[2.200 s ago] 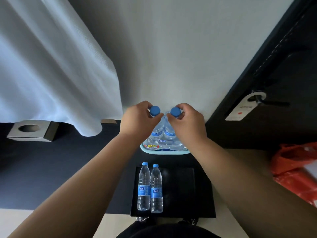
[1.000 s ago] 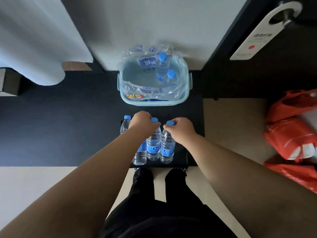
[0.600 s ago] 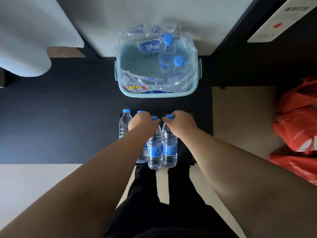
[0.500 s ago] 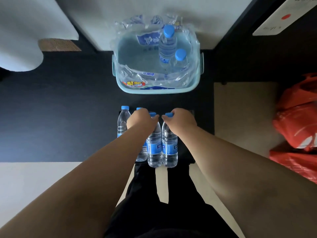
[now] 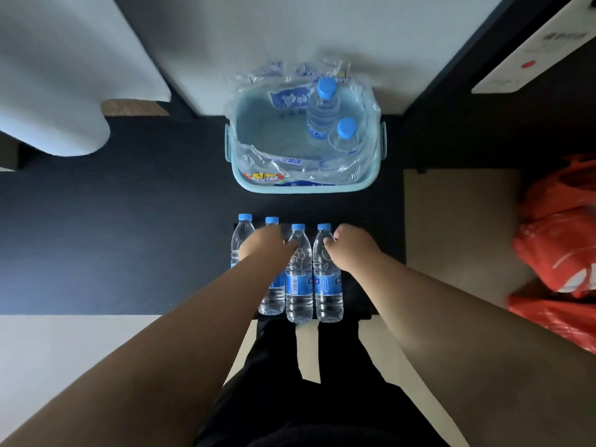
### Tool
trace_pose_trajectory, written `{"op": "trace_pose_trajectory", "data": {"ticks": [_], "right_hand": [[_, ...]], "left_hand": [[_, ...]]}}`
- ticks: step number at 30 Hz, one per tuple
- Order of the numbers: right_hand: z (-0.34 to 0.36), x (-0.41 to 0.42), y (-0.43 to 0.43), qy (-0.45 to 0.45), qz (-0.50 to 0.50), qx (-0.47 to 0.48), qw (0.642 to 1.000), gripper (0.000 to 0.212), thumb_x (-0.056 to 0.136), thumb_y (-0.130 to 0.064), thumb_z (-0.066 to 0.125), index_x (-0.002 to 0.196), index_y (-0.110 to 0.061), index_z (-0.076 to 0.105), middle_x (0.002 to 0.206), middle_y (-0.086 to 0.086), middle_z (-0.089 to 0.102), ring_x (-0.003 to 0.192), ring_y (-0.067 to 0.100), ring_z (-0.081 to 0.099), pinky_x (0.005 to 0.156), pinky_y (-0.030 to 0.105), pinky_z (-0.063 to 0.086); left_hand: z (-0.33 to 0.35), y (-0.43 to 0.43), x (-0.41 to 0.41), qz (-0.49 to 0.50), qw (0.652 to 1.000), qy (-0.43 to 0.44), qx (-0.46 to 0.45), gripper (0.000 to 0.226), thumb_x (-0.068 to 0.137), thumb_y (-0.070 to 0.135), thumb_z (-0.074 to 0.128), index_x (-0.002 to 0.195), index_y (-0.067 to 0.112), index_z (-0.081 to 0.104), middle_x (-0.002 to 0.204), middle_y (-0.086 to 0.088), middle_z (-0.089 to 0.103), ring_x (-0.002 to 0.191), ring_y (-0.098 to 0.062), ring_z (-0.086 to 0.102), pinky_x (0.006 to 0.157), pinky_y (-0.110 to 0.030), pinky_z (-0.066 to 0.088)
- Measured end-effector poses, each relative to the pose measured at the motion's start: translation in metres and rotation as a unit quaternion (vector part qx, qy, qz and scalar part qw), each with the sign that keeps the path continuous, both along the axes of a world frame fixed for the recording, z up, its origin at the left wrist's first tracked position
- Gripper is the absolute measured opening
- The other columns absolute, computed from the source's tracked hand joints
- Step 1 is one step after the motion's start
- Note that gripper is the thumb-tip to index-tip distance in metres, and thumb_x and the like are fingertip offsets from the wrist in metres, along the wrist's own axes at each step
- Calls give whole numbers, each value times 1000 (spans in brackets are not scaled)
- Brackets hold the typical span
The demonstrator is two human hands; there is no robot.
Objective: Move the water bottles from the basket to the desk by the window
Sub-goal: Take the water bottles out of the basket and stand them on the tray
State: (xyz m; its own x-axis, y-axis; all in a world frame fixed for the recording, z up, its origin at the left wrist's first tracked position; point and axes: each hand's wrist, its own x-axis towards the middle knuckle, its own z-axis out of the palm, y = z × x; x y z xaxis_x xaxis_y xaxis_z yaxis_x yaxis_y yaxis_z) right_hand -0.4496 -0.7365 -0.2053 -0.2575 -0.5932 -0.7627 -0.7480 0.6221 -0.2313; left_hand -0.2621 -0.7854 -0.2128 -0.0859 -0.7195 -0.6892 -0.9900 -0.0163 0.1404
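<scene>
**Two more bottles set down on the counter**

Four water bottles [image 5: 298, 272] are now standing in a row on the dark counter [image 5: 113, 253]. The left hand [image 5: 264, 245] and right hand [image 5: 350, 246] are sliding off the caps, grips loosening. Two bottles [image 5: 322, 114] are waiting in the basket [image 5: 303, 185].
</scene>
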Motion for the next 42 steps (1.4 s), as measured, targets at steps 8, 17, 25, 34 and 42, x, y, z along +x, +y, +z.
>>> {"op": "trace_pose_trajectory", "data": {"ticks": [8,17,25,34,42], "right_hand": [[73,-14,-20,24,39,-50,998,38,105,-45,50,127,-17,62,107,3,67,92,23,66,80,38,58],[146,-26,-77,69,4,-228,971,32,104,-45,47,116,-20,64,109,-1,71,92,21,67,74,36,57],[161,-34,-119,86,-9,-240,967,42,103,-47,53,138,-23,49,111,4,67,94,26,67,71,39,57],[140,-37,-136,97,21,-187,977,53,103,-47,55,147,-23,41,120,5,67,101,27,67,73,38,58],[117,-38,-136,100,19,-175,979,51,104,-42,55,150,-26,42,123,6,67,103,29,67,65,34,44]], "left_hand": [[75,-36,3,27,998,28,-58,27,87,55,58,98,31,65,90,8,67,80,-20,65,67,-31,49],[151,-104,-25,37,981,107,-161,31,90,60,55,109,37,60,85,10,70,69,-17,67,67,-33,58],[167,-152,-58,-10,973,108,-204,30,93,56,55,110,32,62,72,13,57,59,-6,54,48,-24,32],[147,-179,-83,-84,971,110,-195,50,95,49,56,142,41,41,73,13,53,56,-7,47,45,-26,31],[127,-190,-105,-145,970,113,-161,59,100,34,56,153,48,33,139,0,59,100,-27,67,65,-32,46]]}}
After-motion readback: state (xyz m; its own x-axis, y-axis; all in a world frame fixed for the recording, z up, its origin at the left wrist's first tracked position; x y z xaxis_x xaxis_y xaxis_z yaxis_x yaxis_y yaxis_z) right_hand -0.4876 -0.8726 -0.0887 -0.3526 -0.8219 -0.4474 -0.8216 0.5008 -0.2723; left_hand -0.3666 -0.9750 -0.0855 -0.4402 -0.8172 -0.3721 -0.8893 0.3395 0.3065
